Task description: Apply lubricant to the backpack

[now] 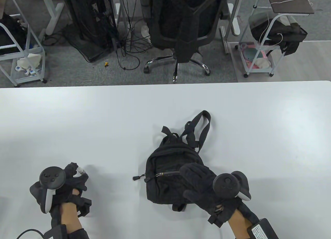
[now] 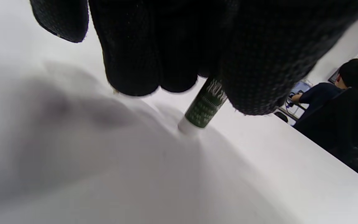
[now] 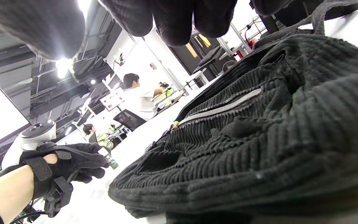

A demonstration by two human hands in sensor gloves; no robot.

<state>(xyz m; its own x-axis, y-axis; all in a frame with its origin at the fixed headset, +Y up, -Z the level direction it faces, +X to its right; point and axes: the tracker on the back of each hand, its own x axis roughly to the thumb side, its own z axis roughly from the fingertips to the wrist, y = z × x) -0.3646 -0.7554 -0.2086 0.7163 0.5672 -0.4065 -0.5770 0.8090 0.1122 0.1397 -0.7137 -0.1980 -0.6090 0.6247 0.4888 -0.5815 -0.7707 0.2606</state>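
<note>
Closest to the person, the left hand (image 1: pixel 60 187) was wrapped tight around a little green-labelled lubricant tube (image 2: pixel 206 104), one white end touching the tabletop (image 1: pixel 103 115), well apart from the bag. The right hand (image 1: pixel 204 187) lay flat and spread over the near right part of the small black backpack (image 1: pixel 170 177), fingers apart, gripping nothing. My take: keep that palm pinning the fabric, then run the tube along the front pocket zipper (image 1: pixel 168 173) rather than the cloth, straps (image 1: pixel 199 128) lying beyond.

white table (image 1: pixel 103 115) | black office chair (image 1: pixel 182 24) — behind table | wire carts (image 1: pixel 22 55) — contents unclear
</note>
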